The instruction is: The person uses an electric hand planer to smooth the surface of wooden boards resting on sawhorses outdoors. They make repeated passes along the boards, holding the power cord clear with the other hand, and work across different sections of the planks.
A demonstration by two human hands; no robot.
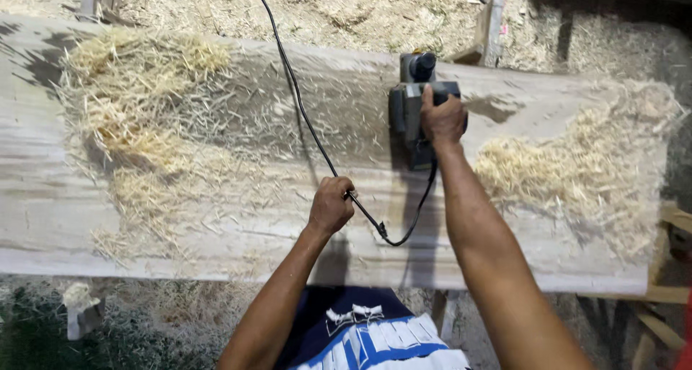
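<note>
right hand (442,118): grip wrapped on planer (418,110) handle, pressing it flat at plank's (288,226) 1 o'clock | left hand (331,206): grip closed on cord (306,118), lifting it off the cut path | shavings (137,103) heaped at 10 and 3 o'clock

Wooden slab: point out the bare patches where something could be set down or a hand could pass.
The slab is barest along its near edge, left of the left hand, and in the strip between cord and planer. Crowded spots: the shavings heap at far left, the shavings pile on the right, and around the right hand.
</note>
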